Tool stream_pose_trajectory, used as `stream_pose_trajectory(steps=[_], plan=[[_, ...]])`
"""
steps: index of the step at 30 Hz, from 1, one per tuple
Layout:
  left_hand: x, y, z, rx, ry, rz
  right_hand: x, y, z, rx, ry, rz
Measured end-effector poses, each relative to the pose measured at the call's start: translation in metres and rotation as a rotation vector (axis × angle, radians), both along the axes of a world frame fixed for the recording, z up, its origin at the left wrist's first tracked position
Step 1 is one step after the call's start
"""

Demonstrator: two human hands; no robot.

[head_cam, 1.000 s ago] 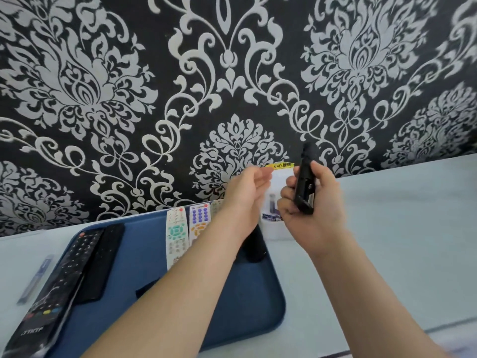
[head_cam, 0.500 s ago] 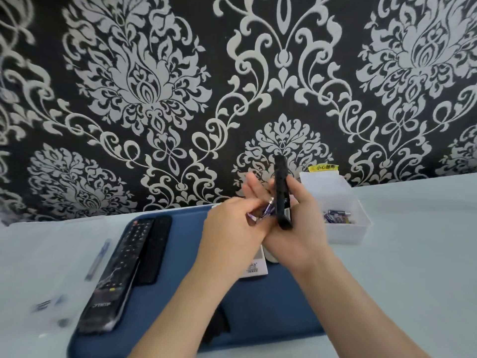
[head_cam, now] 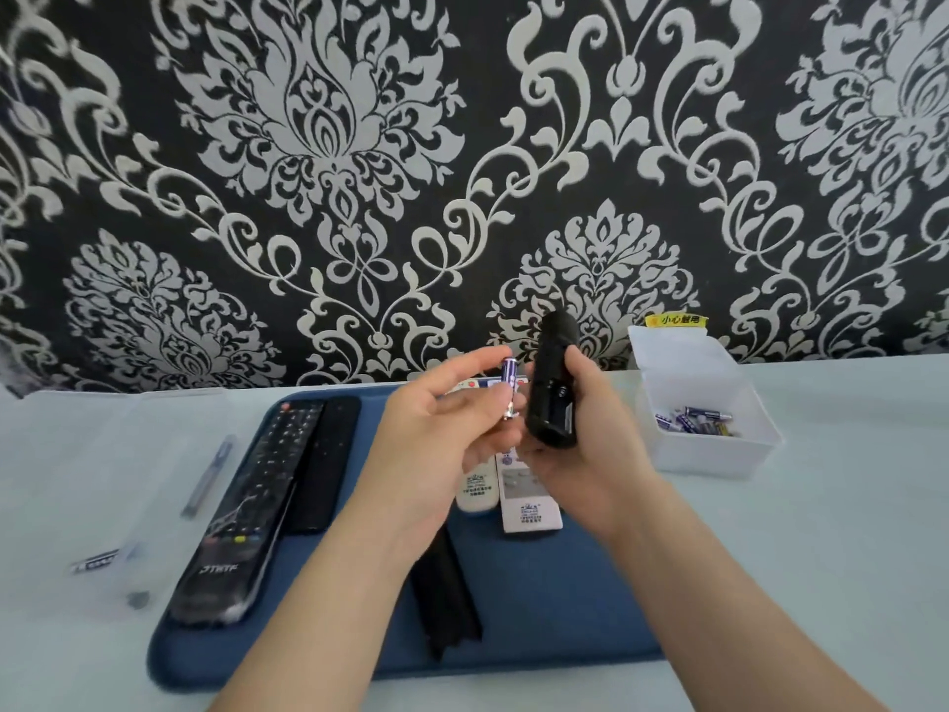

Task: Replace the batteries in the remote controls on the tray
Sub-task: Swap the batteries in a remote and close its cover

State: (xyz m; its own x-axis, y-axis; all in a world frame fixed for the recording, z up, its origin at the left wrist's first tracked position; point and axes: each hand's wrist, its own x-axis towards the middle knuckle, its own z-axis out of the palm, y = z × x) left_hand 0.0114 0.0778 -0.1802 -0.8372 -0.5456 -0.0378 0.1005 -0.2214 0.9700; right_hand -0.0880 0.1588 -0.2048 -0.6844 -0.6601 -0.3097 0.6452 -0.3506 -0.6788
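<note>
Pale table (head_cam: 847, 531): blue tray (head_cam: 539, 598) centre, white battery box (head_cam: 714, 457) right, clear plastic box (head_cam: 128, 403) left.

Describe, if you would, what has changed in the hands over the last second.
The left hand has come from near the white box to the black remote and now pinches a purple battery upright beside its open compartment. The right hand still holds the remote upright. The other remotes on the blue tray lie as before.

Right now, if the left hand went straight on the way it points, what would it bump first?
Probably the black remote in the right hand: the left hand pinches a battery just beside it, though depth is unclear.
</note>
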Motion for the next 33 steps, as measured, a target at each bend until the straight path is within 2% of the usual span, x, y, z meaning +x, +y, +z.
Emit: stream_pose_trajectory(steps=[2, 5, 8, 12, 23, 29, 33], plan=[[0.002, -0.001, 0.001, -0.037, 0.011, -0.047, 0.000, 0.001, 0.002, 0.067, 0.090, -0.005], [0.003, -0.001, 0.005, -0.339, -0.050, 0.034, 0.000, 0.003, 0.007, 0.150, 0.227, -0.016], [0.007, 0.000, 0.012, -0.533, -0.038, 0.118, 0.000, 0.005, 0.008, 0.205, 0.350, -0.041], [0.012, 0.005, 0.013, -0.718, -0.076, 0.049, 0.001, 0.005, 0.008, 0.199, 0.373, -0.051], [0.015, 0.010, 0.015, -0.911, -0.143, 0.008, 0.001, 0.002, 0.006, 0.208, 0.458, -0.074], [0.009, 0.007, 0.010, -0.901, -0.067, -0.027, 0.005, -0.001, 0.003, 0.210, 0.459, -0.101], [0.005, 0.005, 0.004, -0.985, -0.035, 0.024, 0.005, -0.003, 0.001, 0.185, 0.403, -0.115]])
